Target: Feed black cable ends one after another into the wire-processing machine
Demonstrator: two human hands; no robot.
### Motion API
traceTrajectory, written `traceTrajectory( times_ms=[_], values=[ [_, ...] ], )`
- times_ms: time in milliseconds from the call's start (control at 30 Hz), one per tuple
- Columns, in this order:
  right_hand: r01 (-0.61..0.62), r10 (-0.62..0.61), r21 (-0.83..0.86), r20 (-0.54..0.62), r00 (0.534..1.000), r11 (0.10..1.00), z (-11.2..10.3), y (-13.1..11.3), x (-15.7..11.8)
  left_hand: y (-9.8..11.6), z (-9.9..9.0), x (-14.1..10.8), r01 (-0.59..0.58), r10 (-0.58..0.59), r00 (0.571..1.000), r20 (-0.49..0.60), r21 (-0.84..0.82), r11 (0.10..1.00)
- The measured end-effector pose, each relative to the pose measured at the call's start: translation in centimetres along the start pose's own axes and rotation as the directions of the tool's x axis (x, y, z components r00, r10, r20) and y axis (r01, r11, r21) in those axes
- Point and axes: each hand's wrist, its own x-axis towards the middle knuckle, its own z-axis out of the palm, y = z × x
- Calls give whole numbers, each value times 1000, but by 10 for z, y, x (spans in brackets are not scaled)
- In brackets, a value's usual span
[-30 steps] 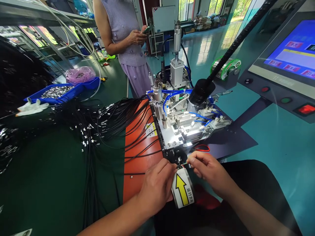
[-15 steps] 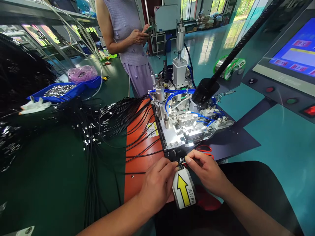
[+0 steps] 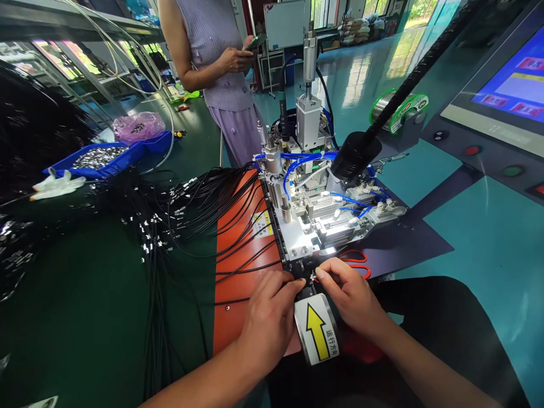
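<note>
My left hand is closed in a pinch on a black cable, mostly hidden by the fingers, just in front of the machine. Thin wires show at the cable's end, in the small gap between both hands. Thumb and forefinger of my right hand press together at these wires; their tips hide the exact grip. Below the fingertips is a curved metal cover with a yellow arrow label. Red scissor-like handles lie just behind my right hand.
Black cables run across the orange plate to the machine's edge. Blue trays of small metal parts and a white glove lie left. A black flexible arm, solder spool and control panel stand right. A person holds a phone behind.
The view has shifted slightly. Both hands stay pinched at the same spot, with the fingertips a little nearer the machine. The curved cover sits slightly lower in the view.
</note>
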Motion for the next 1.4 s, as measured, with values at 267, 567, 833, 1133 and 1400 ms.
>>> traceTrajectory(
  times_ms=[267,567,833,1133,1400],
  values=[
    [-2,2,-13,0,1000,1000,0,2,2,1,-1,1,-5,5,1000,-1,5,1000],
    [0,0,-16,-5,1000,1000,1,3,2,1,1,3,-4,4,1000,-9,-1,1000],
    [-20,20,-5,-9,1000,1000,1,2,1,-1,2,3,-15,15,1000,-3,21,1000],
    [-51,51,-13,-31,998,999,3,2,1,-1,3,2,-14,14,1000,-3,28,1000],
    [-75,75,-20,-33,997,997,4,5,4,-2,5,1,25,-27,999,34,70,997]
  ],
)
